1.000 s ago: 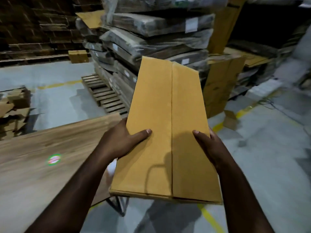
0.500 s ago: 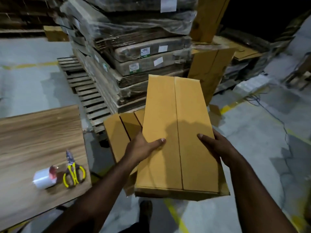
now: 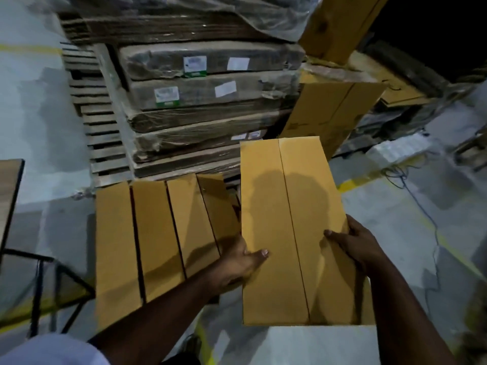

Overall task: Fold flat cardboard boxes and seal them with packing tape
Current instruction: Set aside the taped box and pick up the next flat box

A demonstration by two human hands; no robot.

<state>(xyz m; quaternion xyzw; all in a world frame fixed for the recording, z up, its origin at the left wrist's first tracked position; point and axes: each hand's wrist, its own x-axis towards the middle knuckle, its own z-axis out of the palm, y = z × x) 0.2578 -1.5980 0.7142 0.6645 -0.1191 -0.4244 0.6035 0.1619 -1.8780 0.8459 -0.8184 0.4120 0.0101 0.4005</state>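
We hold one flat cardboard box between both hands: our left hand grips its left edge with the thumb laid across the face, and our right hand clasps its right edge. Just left of our left hand, more flat boxes stand in a row on edge. Beyond our hands rise plastic-wrapped cardboard bundles on a wooden pallet, bearing white and green labels too blurred to read. A bench corner shows far left, over grey concrete floor with yellow lines.

Wooden pallet; table corner
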